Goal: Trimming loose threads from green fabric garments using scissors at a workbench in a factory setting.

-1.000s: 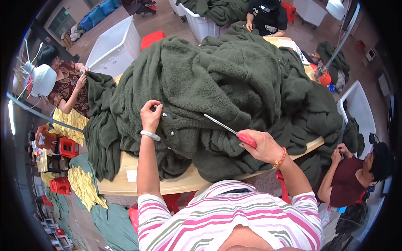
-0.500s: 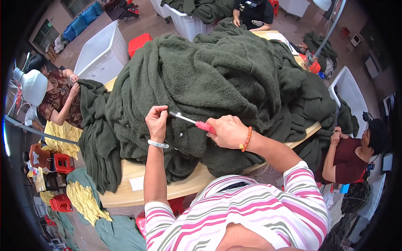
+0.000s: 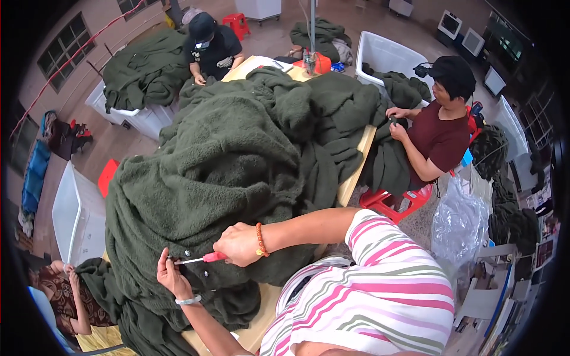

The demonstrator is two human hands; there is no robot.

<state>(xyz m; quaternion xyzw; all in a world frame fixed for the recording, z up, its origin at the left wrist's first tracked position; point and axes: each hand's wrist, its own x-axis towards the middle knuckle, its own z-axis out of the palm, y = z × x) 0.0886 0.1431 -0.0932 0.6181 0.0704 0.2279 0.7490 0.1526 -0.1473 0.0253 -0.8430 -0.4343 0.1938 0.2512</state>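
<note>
Right hand [image 3: 239, 244]: closed around the handle of a red-handled tool [image 3: 214, 257]; orange beads [image 3: 259, 237] are worn on the wrist

Left hand [image 3: 172, 277]: held low over the cloth, with finger and thumb near the tip of the tool; whether anything is pinched there cannot be told (the spot is too small to see well); a pale bangle [image 3: 189, 301] is worn on the wrist

Metal rod [image 3: 191, 261]: pointed to the left, over the dark green cloth [image 3: 231, 142], its tip brought up to the left hand's fingers

Shiny buttons [image 3: 187, 253]: two are seen on the green cloth, one on each side of the rod

Big green heap: piled high and soft on a wooden table [image 3: 354, 172], with many folds; some is hung over the edges

Worker on the right [image 3: 442, 130]: seated by the table, with green cloth held in both hands; a red stool [image 3: 395, 204] is seen below

Worker at the far side [image 3: 217, 50]: dressed in black, with one hand put on the heap

Worker at the lower left [image 3: 68, 296]: partly cut off by the dark rim, with green cloth held up

Plastic bag [image 3: 460, 219]: set near the red stool, clear and crumpled
</note>
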